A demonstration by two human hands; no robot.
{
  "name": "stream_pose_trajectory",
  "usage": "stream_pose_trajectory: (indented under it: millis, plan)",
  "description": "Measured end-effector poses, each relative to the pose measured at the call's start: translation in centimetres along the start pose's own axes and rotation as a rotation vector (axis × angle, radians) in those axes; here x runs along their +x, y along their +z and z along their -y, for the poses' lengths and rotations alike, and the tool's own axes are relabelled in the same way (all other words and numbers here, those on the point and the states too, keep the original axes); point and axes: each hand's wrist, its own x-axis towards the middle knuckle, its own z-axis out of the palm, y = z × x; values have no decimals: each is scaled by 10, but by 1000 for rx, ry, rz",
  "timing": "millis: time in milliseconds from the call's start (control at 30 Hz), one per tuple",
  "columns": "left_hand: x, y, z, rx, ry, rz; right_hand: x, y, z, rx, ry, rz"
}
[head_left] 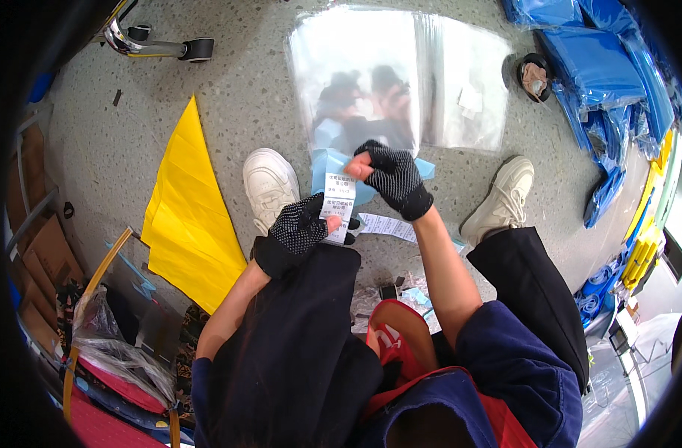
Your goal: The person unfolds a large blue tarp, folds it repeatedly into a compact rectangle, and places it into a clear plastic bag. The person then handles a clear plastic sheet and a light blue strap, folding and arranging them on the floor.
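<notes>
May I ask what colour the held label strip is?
The label strip is white with dark print, clearest in the head view.

And here's a packing workshop: labels, clear bags, wrapped blue bundles; dimly leftward, probably cardboard boxes!

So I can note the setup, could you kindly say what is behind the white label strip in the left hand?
A light blue sheet shows either side of the white label strip near its top; the strip and left hand cover the rest.
</notes>
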Motion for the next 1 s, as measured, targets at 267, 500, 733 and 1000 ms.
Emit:
stream_pose_trajectory:
  millis: [267, 500, 733, 1000]
  plan:
    - [2, -7, 19, -195, -17, -12, 4, -3, 5, -146, -181, 240]
    - [0, -7, 18, -105, -20, -41, 9, 0, 7, -42, -136, 356]
    - [1, -9, 13, 78, -24, 38, 35, -11, -11, -354, -152, -258]
    - [-7, -12, 15, -269, -8, -110, 66, -24, -43, -1175, -578, -376]
